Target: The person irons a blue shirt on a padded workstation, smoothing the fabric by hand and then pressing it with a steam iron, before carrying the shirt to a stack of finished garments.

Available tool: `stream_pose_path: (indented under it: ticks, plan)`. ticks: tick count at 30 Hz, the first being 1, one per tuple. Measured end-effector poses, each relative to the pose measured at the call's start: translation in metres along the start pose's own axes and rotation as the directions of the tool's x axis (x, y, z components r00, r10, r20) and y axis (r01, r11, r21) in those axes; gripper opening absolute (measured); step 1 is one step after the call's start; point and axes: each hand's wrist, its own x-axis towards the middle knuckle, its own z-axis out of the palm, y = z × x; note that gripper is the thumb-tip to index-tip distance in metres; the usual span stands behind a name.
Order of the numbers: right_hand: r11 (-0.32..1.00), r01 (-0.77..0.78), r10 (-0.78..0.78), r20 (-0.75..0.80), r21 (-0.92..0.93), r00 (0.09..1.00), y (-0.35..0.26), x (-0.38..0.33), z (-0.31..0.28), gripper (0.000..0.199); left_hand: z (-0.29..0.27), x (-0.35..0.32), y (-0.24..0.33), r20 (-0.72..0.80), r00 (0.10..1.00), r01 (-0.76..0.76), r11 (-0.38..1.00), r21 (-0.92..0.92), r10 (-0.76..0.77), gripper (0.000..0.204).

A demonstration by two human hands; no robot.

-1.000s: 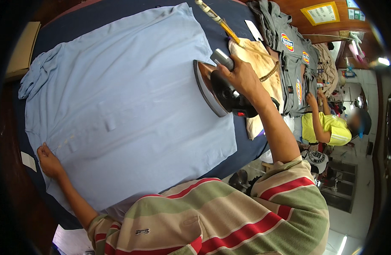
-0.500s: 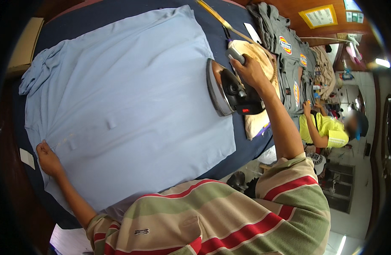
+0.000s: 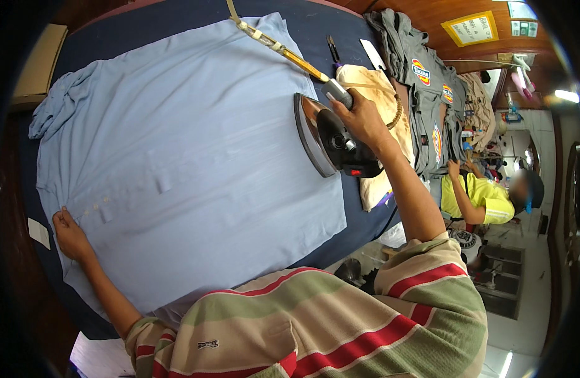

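Note:
A light blue shirt (image 3: 208,145) lies spread over a dark blue covered table (image 3: 176,22), with creases fanning out from its left side. My left hand (image 3: 71,236) is closed on the left edge of the shirt, pinching the cloth. In my right hand (image 3: 363,116) is the grey handle of a clothes iron (image 3: 334,142). The iron's soleplate rests at the shirt's right edge, its long side along the cloth. A cord in a yellowish sleeve (image 3: 290,55) runs from the handle across the shirt's upper right corner.
Right of the iron lies a cream cloth pad (image 3: 378,88). Beyond it are grey garments with patches (image 3: 422,82). A person in a yellow shirt (image 3: 479,198) handles them. A cardboard box (image 3: 41,63) stands at the far left, a white card (image 3: 38,233) below it.
The iron has shifted a little left, further onto the shirt, with my right hand on its handle. Its cord has swung left over the cloth. My left hand stays at the edge.

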Motion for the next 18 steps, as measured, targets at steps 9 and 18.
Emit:
stream_pose_path:
  ticks: [9,18]
  plan:
    - [0.962,0.25,-0.23,0.166,-0.114,0.959,-0.03,0.025,0.002,0.04,0.001,-0.004,0.001,-0.044,0.999,-0.015,1.0,-0.011,0.014,0.036]
    - [0.658,0.752,-0.66,0.46,-0.026,0.594,-0.056,0.035,0.008,0.039,-0.002,-0.007,0.001,0.023,0.999,0.034,0.998,0.053,-0.035,0.036]
